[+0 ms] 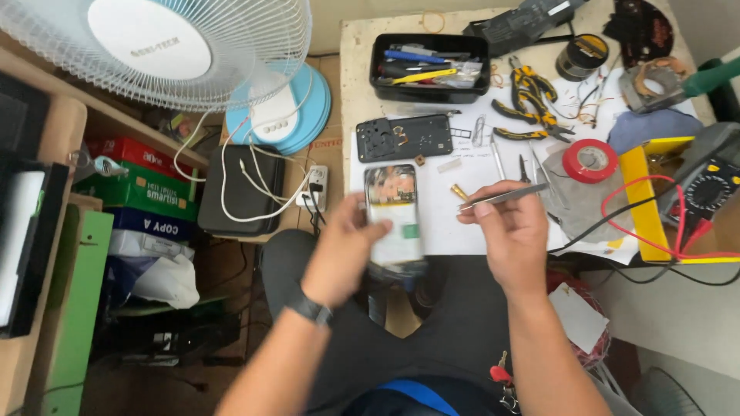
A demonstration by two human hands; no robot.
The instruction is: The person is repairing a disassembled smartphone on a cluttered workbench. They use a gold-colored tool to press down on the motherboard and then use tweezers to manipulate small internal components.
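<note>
My left hand [339,250] grips an opened phone [395,216] with its back cover off, held upright above my lap so the circuit boards inside face me. My right hand [510,231] pinches metal tweezers [505,197], their tips pointing left toward the phone but a little apart from it. Just beyond the phone, a dark phone frame [405,137] lies flat on a white paper sheet [470,223] on the worktable.
On the table are a black tray of tools [429,67], yellow-handled pliers [528,104], a red tape roll [590,160], and a multimeter [713,189] with red leads. A white fan [193,54], a power strip [317,189] and stacked boxes [142,189] stand at left.
</note>
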